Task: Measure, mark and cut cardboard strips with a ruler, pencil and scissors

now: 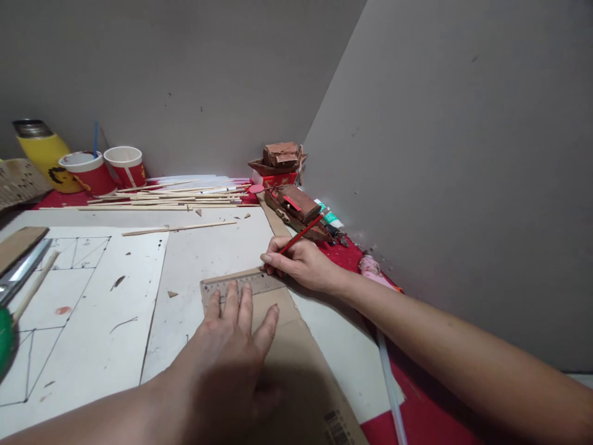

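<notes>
A clear plastic ruler (259, 283) lies near the far edge of a brown piece of cardboard (287, 346). My left hand (231, 346) presses on the ruler with its fingers spread. A red pencil (301, 233) is pinched in my right hand (301, 262), which rests at the ruler's right end. The pencil's tip is hidden behind my fingers. Under the cardboard are pale sheets, and the left sheet (120, 296) carries drawn lines and dots. Just beyond my right hand stands a brown model boat (301, 207).
Scissors (23, 272) with a green handle lie at the left. Several thin wooden sticks (176, 199) are piled at the back. Two red-and-white paper cups (127, 170) and a yellow bottle (46, 157) stand back left. Another model boat (280, 156) sits on a red box. A grey wall (445, 154) borders the right.
</notes>
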A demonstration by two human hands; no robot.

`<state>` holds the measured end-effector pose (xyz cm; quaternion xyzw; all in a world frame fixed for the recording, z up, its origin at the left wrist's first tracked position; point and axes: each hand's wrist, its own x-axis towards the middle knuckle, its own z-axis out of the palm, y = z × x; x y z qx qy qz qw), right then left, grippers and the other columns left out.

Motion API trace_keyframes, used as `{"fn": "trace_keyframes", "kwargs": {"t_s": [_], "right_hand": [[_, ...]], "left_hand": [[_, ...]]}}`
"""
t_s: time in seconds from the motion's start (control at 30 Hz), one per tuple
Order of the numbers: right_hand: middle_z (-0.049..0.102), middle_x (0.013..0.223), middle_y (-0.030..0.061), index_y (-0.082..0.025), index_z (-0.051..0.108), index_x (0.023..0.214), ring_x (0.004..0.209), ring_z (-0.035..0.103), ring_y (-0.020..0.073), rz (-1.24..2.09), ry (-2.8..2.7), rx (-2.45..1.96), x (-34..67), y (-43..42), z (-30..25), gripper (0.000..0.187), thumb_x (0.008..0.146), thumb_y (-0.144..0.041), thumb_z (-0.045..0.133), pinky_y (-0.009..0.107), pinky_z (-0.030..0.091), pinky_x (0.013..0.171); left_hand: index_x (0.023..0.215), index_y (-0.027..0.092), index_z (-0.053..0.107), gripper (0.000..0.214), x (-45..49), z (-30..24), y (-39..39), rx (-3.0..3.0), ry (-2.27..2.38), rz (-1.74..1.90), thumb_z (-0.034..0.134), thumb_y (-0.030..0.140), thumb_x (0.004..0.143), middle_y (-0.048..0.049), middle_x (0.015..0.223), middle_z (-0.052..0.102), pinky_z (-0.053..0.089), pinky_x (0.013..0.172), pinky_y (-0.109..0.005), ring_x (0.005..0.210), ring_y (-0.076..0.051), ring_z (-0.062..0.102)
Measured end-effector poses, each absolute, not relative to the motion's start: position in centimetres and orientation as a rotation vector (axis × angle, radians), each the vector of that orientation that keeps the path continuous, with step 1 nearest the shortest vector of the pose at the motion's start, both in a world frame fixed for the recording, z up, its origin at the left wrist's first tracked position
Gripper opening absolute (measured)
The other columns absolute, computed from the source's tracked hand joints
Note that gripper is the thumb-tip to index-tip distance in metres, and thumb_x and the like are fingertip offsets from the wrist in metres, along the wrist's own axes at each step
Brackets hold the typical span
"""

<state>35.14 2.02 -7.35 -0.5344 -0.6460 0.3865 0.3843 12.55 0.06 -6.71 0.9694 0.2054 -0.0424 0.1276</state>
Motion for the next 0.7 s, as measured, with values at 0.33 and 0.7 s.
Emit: {"fn": "trace_keyframes", "kwargs": {"t_s": [0.33,0.7], "right_hand": [[0.056,0.065,-0.0008,-0.019,0.054,0.068,0.058,0.051,0.0116,0.985,-1.617,-1.372,34.97,1.92,-7.41,0.040,0.089,-0.052,0.061,0.026,0.041,0.055],[0.058,0.066,0.0002,-0.019,0.054,0.070,0.058,0.051,0.0117,0.997,-1.593,-1.384,34.93,1.68,-7.31,0.042,0.088,-0.056,0.062,0.026,0.041,0.055]], "left_hand": [[0.154,0.017,0.034,0.086,12.83,-6.36,0.28,2.805,0.606,-0.170,0.053,0.065,0.086,-0.0318,0.156,0.025,0.026,0.107,-0.073,0.142,-0.054,0.016],[0.153,0.015,0.035,0.086,12.71,-6.35,0.10,2.806,0.595,-0.178,0.057,0.061,0.084,-0.0340,0.154,0.026,0.027,0.106,-0.075,0.142,-0.054,0.017]]}}
